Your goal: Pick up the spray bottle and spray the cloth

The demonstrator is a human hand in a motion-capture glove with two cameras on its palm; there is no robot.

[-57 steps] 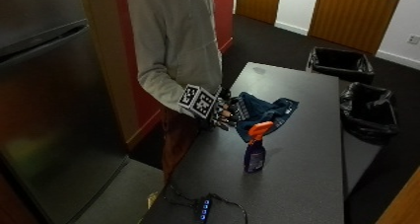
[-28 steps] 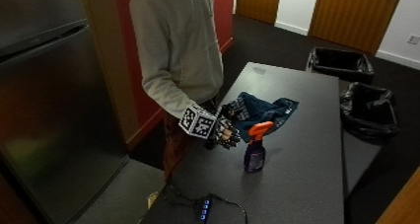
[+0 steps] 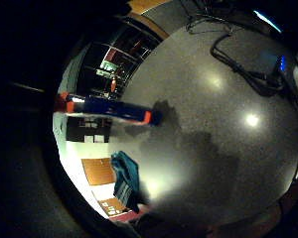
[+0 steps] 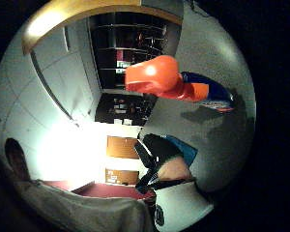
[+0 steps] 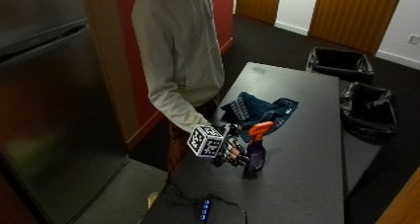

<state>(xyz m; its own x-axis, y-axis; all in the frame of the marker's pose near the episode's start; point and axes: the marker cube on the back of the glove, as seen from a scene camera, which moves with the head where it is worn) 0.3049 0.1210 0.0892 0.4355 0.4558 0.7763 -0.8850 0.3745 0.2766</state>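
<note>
Outside view: gloved right hand point(image 5: 231, 150) has come down and toward the near end of the table point(image 5: 308, 184) since a second ago, when it was up by the cloth; it now sits just beside the spray bottle point(image 5: 255, 156), on the bottle's person-side. Bottle and cloth point(image 5: 259, 110) haven't moved.

Left to right: person stands at the table's long left edge, forearm angled down and in, hand low over the tabletop at bottle-body height, fingers pointing at the bottle. Can't tell if they touch it or how curled they are. Bottle stands upright, orange trigger head on top, near the left edge toward the near end. Cloth lies bunched further along the same edge, well apart from the bottle. Black power strip point(image 5: 205, 209) with blue lights at the near end, cable trailing off it.

Open tabletop right of the bottle out to the far long edge; two black bins point(image 5: 367, 113) on the floor past it.

Thumb-side palm view: bottle's orange head point(image 4: 152, 73) close to the palm, cloth point(image 4: 183, 150) beyond. Little-finger-side view: bottle point(image 3: 111, 109) on bare tabletop, cloth point(image 3: 126, 178) off to one side.
</note>
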